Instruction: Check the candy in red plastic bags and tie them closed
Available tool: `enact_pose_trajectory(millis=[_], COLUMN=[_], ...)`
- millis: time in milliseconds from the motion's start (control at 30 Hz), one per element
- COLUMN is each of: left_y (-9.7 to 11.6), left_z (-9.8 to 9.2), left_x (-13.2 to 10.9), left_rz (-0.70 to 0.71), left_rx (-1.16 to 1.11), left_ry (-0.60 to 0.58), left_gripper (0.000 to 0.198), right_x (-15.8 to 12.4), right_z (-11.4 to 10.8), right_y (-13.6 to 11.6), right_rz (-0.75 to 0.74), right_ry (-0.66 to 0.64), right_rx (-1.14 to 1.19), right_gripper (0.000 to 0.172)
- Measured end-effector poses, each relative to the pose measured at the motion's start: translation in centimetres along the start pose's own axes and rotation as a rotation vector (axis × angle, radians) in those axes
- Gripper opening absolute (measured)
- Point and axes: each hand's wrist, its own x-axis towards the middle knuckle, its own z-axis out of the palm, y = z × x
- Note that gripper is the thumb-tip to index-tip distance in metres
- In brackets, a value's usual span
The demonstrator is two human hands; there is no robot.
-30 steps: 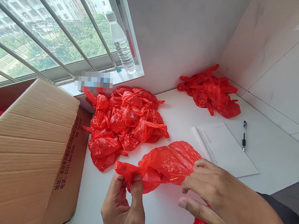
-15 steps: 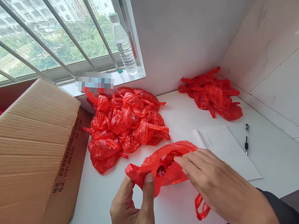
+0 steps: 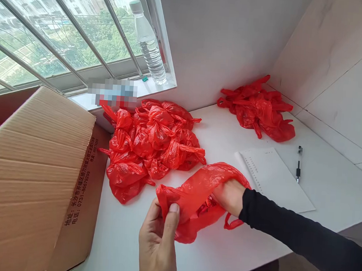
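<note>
Between thumb and fingers, my left hand [image 3: 161, 237] pinches one handle of a red plastic bag [image 3: 192, 186], whose mouth is held open. My right hand [image 3: 231, 194] reaches into that bag up to the wrist; its fingers are hidden by the red film. Inside, several small red wrapped pieces [image 3: 207, 204] show through the mouth. The bag's other handle [image 3: 233, 222] hangs loose below my right wrist. Behind it lies a heap of knotted, filled red bags [image 3: 156, 138].
An open cardboard box [image 3: 36, 162] stands at the left. More red bags [image 3: 259, 108] lie loose at the back right corner. Paper sheets [image 3: 277, 179] and a pen [image 3: 299, 164] lie on the white table [image 3: 124, 239]. A water bottle [image 3: 150, 46] leans on the windowsill.
My right hand has gone from the bag's mouth to deep inside it. My left hand keeps its pinch on the handle. The view has shifted slightly.
</note>
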Motion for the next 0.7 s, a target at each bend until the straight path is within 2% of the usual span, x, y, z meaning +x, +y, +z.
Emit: enact_pose_trajectory(millis=[100,233,367,467,700], left_y=[0.5,0.8,0.3,-0.2,-0.4], left_z=[0.4,1.1,0.9,0.7,0.6], left_x=[-0.4,-0.5,0.0,0.2,-0.4], left_rz=[-0.037,-0.001,0.068,0.075,0.041], left_rx=[0.114,0.223,0.208,0.147,0.094], left_ry=[-0.001,0.172,0.287,0.305,0.318], left_gripper=[0.027,0.036,0.039,0.038,0.039], right_x=[0.9,1.3,1.3,1.1,-0.7], right_z=[0.1,-0.7,-0.4,0.6,1.2], right_y=[0.0,-1.3,-3.2,-3.8,-4.1], right_rz=[-0.001,0.047,0.052,-0.002,0.01], right_ry=[-0.03,-0.088,-0.215,-0.321,-0.387], right_rx=[-0.125,-0.238,-0.312,-0.307,-0.345], right_gripper=[0.015,0.01,0.021,0.021,0.018])
